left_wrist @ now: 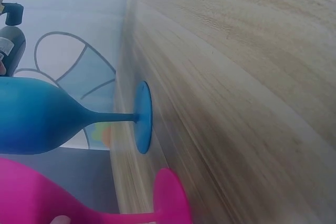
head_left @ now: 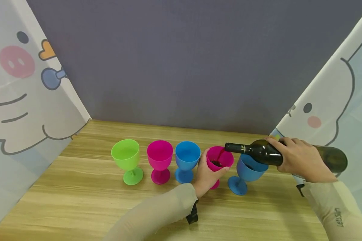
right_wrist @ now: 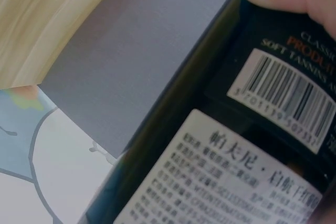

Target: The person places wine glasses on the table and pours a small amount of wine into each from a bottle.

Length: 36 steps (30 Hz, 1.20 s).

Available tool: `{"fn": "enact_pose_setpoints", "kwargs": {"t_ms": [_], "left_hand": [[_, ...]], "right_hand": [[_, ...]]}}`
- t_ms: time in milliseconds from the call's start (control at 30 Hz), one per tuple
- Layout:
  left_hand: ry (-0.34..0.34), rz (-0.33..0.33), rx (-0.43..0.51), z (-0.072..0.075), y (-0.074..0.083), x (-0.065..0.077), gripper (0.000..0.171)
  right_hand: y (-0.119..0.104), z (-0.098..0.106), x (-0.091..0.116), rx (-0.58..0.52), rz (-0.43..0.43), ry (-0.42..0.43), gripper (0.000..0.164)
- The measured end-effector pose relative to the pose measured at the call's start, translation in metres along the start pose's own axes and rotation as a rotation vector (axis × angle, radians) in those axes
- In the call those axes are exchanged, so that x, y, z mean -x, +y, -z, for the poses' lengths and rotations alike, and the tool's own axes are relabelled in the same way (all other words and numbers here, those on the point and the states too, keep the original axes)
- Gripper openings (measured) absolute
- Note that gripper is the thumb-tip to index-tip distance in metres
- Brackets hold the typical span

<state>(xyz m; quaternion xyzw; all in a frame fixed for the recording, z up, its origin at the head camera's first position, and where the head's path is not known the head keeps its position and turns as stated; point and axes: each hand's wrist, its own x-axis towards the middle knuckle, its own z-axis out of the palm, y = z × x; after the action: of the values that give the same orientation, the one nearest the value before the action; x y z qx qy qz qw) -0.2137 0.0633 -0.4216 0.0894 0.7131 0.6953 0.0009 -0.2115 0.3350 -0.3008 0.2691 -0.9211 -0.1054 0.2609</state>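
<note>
My right hand point(head_left: 300, 159) grips a dark wine bottle point(head_left: 266, 152) round its body, tipped nearly level with its neck to the left. Red wine point(head_left: 220, 154) runs from its mouth into a pink goblet point(head_left: 212, 154), where dark liquid lies in the bowl. Around that bowl curl the fingers and thumb of my left hand point(head_left: 207, 175). Under the bottle, to the right, stands a blue goblet point(head_left: 249, 172) with dark liquid in it. In the right wrist view, the bottle's printed back label point(right_wrist: 231, 166) fills much of the frame.
Left of the held goblet stand a second blue goblet point(head_left: 187, 154), a second pink goblet point(head_left: 160, 154) and a green goblet point(head_left: 126, 154) in a row on the wooden table point(head_left: 78, 197). A grey panel point(head_left: 181, 67) rises behind, with cartoon-printed sheets point(head_left: 24, 110) at both sides.
</note>
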Motion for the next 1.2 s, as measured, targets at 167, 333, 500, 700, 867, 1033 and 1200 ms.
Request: {"fn": "enact_pose_setpoints", "kwargs": {"t_ms": [167,333,500,700,867,1033,1200], "left_hand": [[-0.004,-0.014,0.008,0.0004,-0.0005,-0.0003,0.087],[0.003,-0.042,-0.008,0.0028,0.0006,-0.0018,0.086],[0.001,-0.019,-0.011,0.0037,0.0019,-0.0019,0.086],[0.000,0.010,-0.022,0.0029,0.0017,0.0003,0.086],[0.006,0.008,-0.047,0.0006,0.0023,0.0004,0.086],[0.014,-0.009,-0.033,-0.0026,-0.0003,0.0008,0.085],[0.013,-0.019,-0.030,-0.0002,-0.0005,0.0000,0.084]], "right_hand": [[0.0008,0.0004,0.0004,0.007,0.008,-0.001,0.088],[0.0016,0.0008,-0.0012,0.007,0.026,0.009,0.087],[0.0017,0.0010,-0.0009,0.008,0.022,-0.002,0.087],[0.0025,-0.0006,0.0019,0.010,0.043,0.017,0.086],[0.0052,-0.0038,0.0033,0.010,0.038,0.013,0.087],[0.0064,-0.0058,0.0040,0.011,0.028,-0.008,0.087],[0.0042,-0.0078,-0.0004,0.005,0.025,-0.011,0.087]]}}
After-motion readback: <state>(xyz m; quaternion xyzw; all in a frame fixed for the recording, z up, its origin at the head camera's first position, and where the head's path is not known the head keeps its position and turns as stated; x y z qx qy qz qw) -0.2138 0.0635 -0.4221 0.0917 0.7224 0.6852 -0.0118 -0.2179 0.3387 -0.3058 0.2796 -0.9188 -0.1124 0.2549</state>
